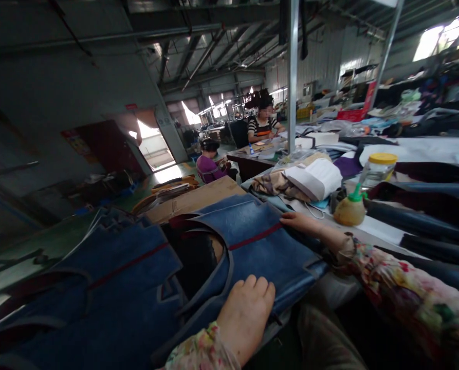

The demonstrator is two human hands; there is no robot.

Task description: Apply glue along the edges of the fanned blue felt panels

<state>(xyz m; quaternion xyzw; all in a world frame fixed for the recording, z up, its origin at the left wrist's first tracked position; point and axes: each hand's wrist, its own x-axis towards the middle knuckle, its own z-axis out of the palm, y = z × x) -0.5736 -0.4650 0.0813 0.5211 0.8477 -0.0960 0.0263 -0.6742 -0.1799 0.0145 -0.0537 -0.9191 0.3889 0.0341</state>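
A large blue leather piece [252,241] with a thin red stripe and a curved cut-out lies in front of me. My left hand [248,313] presses on its near edge with the fingers curled over the rim. At the piece's far right edge my right hand [300,222] lies flat, fingers stretched out by the red stripe. More blue leather pieces [109,293] are stacked to the left. Both my sleeves are floral.
A squeeze bottle with a green cap [350,208] and a yellow-lidded jar [379,167] stand right of my hands. Folded fabric [310,180] lies behind; dark leather strips [425,216] lie at right. Cardboard [198,198] sits beyond. Two people [262,123] sit farther off beside a metal post [292,77].
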